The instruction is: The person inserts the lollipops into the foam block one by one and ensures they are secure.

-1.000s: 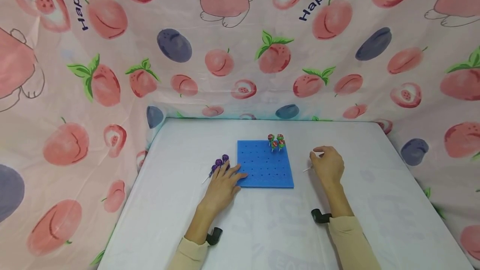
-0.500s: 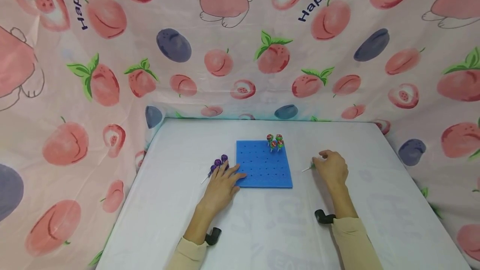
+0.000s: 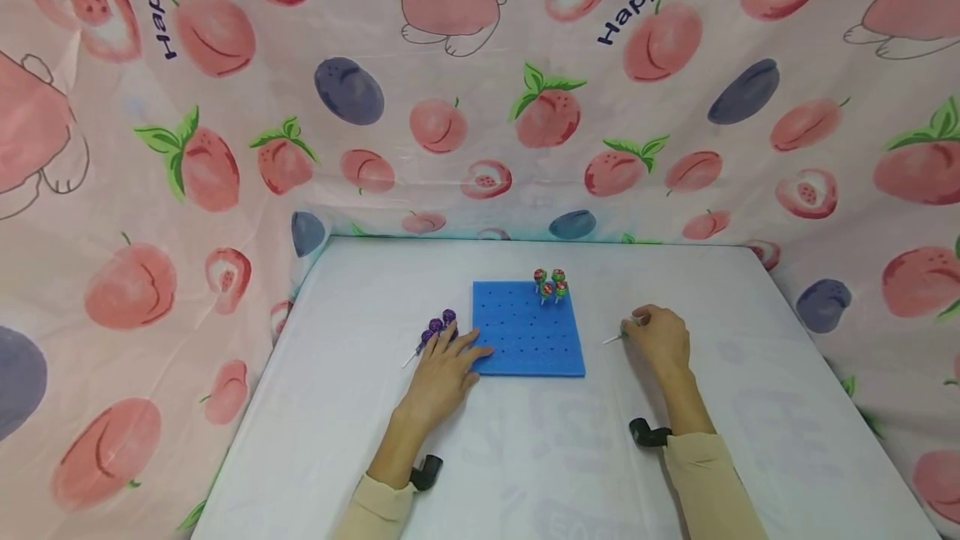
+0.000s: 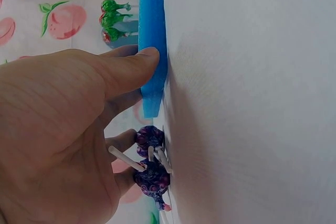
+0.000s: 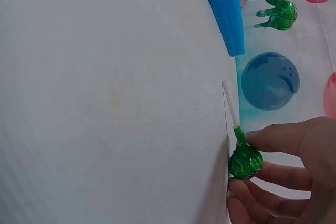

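A blue foam board (image 3: 513, 336) with rows of small holes lies on the white table. My left hand (image 3: 437, 375) rests at its left edge, thumb against the board's side in the left wrist view, fingers spread. Its other fingertips reach purple-wrapped lollipops (image 4: 152, 177) lying beside the board. To the right of the board, my right hand (image 3: 662, 340) pinches a green-wrapped lollipop (image 5: 245, 161) low at the table, thumb at the wrapper's neck. That lollipop's white stick points left, toward the board.
Several green-and-red lollipops (image 3: 551, 286) stand upright in the board's far right corner. A fabric backdrop (image 3: 465, 82) with printed fruit rises behind the table and along both sides. White tabletop (image 3: 517, 457) lies between the two arms.
My right hand first shifted slightly right, and its fingers then drew together around the green lollipop. The left hand and the board stay in place.
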